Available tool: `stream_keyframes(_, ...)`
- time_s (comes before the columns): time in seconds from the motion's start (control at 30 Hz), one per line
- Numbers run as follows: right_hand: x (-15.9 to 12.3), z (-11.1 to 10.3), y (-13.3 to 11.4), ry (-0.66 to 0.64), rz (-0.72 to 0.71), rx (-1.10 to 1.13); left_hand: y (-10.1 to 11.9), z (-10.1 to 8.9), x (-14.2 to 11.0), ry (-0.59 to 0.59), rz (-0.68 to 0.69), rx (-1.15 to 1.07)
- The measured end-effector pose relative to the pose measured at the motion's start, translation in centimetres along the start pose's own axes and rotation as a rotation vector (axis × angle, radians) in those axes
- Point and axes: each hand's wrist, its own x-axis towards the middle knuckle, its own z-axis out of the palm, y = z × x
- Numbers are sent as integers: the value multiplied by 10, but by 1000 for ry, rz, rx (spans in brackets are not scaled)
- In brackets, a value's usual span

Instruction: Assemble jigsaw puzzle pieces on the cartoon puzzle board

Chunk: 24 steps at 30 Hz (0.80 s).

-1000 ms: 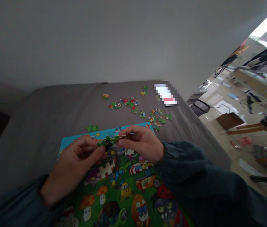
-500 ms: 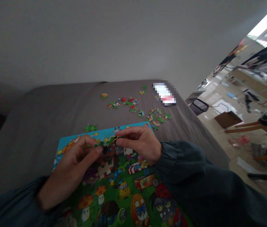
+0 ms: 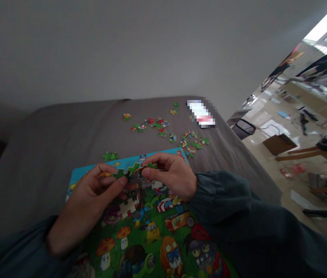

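Both my hands hover over a jigsaw puzzle (image 3: 163, 231) with a blue border and bright cartoon plants and mushrooms. My left hand (image 3: 89, 197) and my right hand (image 3: 170, 175) pinch green jigsaw pieces (image 3: 131, 172) between thumbs and fingers, just above the board. I cannot tell whether these pieces are joined. A pale gap in the picture (image 3: 127, 207) lies below my left fingers. My hands hide part of the board's far edge.
Several loose jigsaw pieces (image 3: 163, 127) lie on the grey sofa (image 3: 50, 154) beyond the board, with a green cluster (image 3: 110, 156) near its far edge. A pixelated white object (image 3: 200, 114) rests at the back. The sofa's edge drops to a cluttered floor (image 3: 267, 154) at right.
The green pieces have shifted slightly left and tilted between my fingers. My hands have moved a little closer together.
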Motion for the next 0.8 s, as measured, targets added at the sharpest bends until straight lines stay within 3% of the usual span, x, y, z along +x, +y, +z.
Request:
stream_keyframes(0.33,0,1,-1,59,57,13,-7,-4,1,-39,75,110)
stream_keyframes(0.67,-1,3,-4,98,80,58,-20,-2,6,-85,-103,-177)
stream_keyframes(0.8,0,2,-1,79,50,63,-19,3,4,-25,-74,-158)
